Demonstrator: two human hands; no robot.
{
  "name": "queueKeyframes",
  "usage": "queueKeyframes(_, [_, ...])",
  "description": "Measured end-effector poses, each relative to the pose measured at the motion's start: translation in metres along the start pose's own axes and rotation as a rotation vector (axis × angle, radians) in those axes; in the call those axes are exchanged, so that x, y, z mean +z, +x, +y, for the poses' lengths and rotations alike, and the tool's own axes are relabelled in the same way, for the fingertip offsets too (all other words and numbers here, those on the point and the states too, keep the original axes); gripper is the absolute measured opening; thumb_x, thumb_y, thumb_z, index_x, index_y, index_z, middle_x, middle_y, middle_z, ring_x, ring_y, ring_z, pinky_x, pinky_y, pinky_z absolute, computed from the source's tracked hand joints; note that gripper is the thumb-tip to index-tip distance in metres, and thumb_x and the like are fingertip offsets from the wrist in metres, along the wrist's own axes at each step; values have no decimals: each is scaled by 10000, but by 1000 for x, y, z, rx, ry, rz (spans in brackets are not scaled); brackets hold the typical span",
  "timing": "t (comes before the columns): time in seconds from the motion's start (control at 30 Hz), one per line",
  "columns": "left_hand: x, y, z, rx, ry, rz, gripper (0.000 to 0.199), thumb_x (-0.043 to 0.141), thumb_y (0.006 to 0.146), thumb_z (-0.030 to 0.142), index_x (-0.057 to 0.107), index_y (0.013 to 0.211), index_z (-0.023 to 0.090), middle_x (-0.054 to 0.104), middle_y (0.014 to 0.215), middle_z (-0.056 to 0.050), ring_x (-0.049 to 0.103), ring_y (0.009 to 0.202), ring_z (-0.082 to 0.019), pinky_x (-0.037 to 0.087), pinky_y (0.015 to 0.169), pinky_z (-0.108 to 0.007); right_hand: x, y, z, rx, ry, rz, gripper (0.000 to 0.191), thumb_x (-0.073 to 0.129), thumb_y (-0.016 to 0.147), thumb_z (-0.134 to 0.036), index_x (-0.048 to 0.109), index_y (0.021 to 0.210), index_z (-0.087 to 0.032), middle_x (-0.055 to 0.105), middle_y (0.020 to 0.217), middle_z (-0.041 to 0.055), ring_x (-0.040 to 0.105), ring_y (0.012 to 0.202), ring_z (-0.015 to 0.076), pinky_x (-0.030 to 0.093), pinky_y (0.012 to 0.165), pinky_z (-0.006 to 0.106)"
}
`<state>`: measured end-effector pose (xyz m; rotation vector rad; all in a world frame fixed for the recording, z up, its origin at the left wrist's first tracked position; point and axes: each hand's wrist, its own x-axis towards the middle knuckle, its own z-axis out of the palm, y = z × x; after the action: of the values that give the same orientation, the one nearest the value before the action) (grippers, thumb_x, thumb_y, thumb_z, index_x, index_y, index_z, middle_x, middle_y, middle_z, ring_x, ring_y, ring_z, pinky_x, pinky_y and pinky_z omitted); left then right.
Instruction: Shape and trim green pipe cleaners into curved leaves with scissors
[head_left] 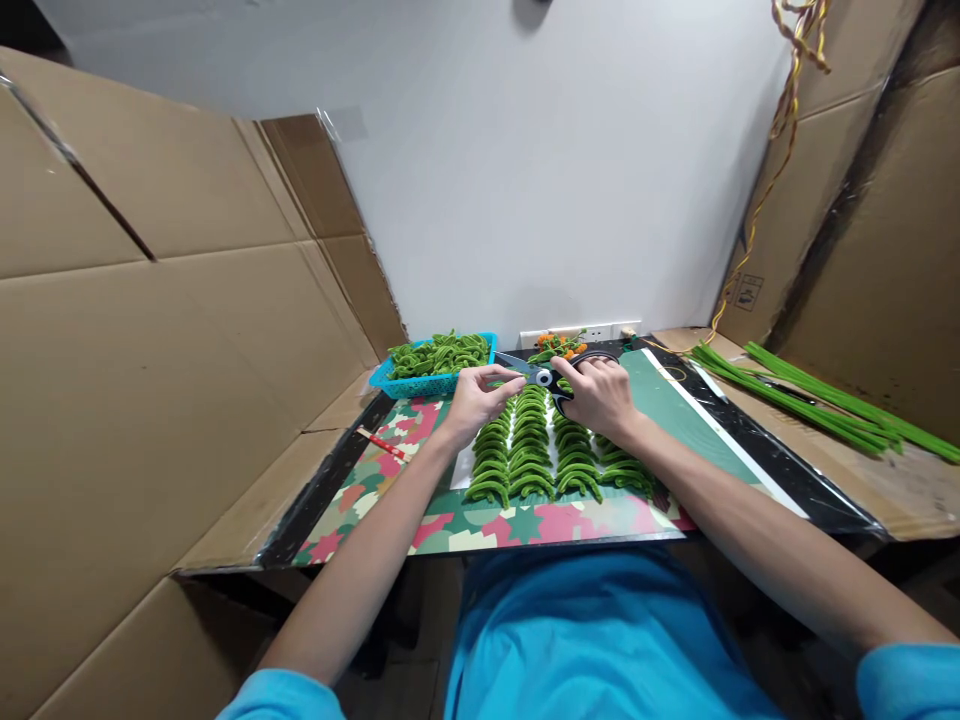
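My right hand [601, 396] is wrapped round the black handles of a pair of scissors [543, 378], whose blades point left, apart from each other. Close to the blades, my left hand [480, 402] has thumb and fingers brought together in a pinch. Whatever lies between those fingertips is too small to make out. Below both hands, rows of curved, fuzzy green pipe-cleaner pieces [532, 452] lie on a white sheet, and my right wrist partly covers the rightmost row.
A blue basket [420, 387] heaped with green fuzzy pieces stands at the back left. Behind the scissors sit orange fuzzy pieces [574, 351]. Long green pipe-cleaner stems [795, 405] lie at right, and a red-and-white tool [384, 443] at left. Cardboard walls [187, 330] flank the table.
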<state>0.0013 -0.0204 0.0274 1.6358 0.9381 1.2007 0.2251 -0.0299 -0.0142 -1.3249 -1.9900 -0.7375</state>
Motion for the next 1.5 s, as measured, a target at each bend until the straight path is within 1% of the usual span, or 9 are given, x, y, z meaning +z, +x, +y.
queueKeyframes(0.07, [0, 0, 0, -3, 3, -6, 412, 933, 685, 477, 788, 873, 139, 625, 603, 19, 359, 369, -29, 238, 349, -197, 0, 0, 0, 0, -5, -3, 523, 650, 799, -240, 706, 1319, -236, 752, 851, 94, 614, 839, 267, 281, 741, 356])
queueKeyframes(0.2, [-1, 0, 1, -2, 15, -11, 403, 936, 690, 460, 799, 899, 144, 559, 519, 44, 366, 362, -40, 228, 354, -197, -1, 0, -1, 3, -16, -7, 586, 656, 777, -239, 684, 1363, -237, 753, 866, 102, 609, 844, 274, 285, 743, 363])
queueKeyframes(0.37, [0, 0, 1, 10, 13, 1, 424, 936, 684, 478, 799, 892, 135, 613, 561, 24, 345, 358, -33, 245, 346, -204, -2, 0, 0, 0, -25, -11, 580, 665, 767, -247, 694, 1346, -236, 755, 864, 101, 611, 847, 274, 286, 742, 360])
queueKeyframes(0.67, [-2, 1, -4, 7, 30, 7, 406, 936, 703, 463, 804, 904, 136, 572, 535, 36, 350, 358, -32, 246, 343, -188, -5, 1, -2, 0, -27, -27, 378, 609, 870, -253, 738, 1225, -245, 758, 813, 88, 619, 788, 252, 254, 706, 355])
queueKeyframes(1.0, [-4, 3, -6, -27, 8, -50, 409, 928, 709, 467, 794, 922, 145, 615, 582, 21, 346, 353, -31, 233, 340, -195, -4, 0, -1, -1, -34, -39, 381, 628, 847, -249, 740, 1211, -257, 764, 808, 87, 622, 772, 247, 237, 684, 356])
queueKeyframes(1.2, [-6, 3, -7, -51, 2, -92, 407, 911, 741, 473, 779, 955, 153, 588, 580, 36, 374, 356, -39, 222, 340, -194, -6, 1, 1, -17, -35, -23, 393, 603, 867, -246, 745, 1234, -252, 763, 802, 83, 618, 759, 245, 236, 690, 359])
queueKeyframes(1.33, [-5, 2, -5, -58, -1, -93, 409, 906, 745, 486, 776, 936, 150, 604, 604, 27, 371, 361, -32, 208, 338, -190, -7, 2, 0, -27, -31, -17, 368, 603, 871, -249, 754, 1206, -241, 764, 796, 86, 619, 755, 241, 236, 689, 361])
queueKeyframes(1.43, [-5, 2, -4, -60, 3, -86, 423, 925, 717, 491, 775, 890, 136, 664, 671, -7, 382, 372, -25, 213, 339, -185, -7, 2, -1, -32, -27, -16, 362, 613, 853, -235, 757, 1185, -238, 764, 790, 85, 622, 761, 237, 238, 690, 358])
queueKeyframes(1.5, [-4, 2, -3, -55, 9, -73, 436, 940, 694, 491, 777, 869, 126, 666, 660, -13, 376, 367, -23, 214, 336, -185, -6, 2, -2, -31, -25, -13, 354, 609, 853, -231, 757, 1174, -238, 764, 788, 85, 621, 766, 237, 237, 690, 357])
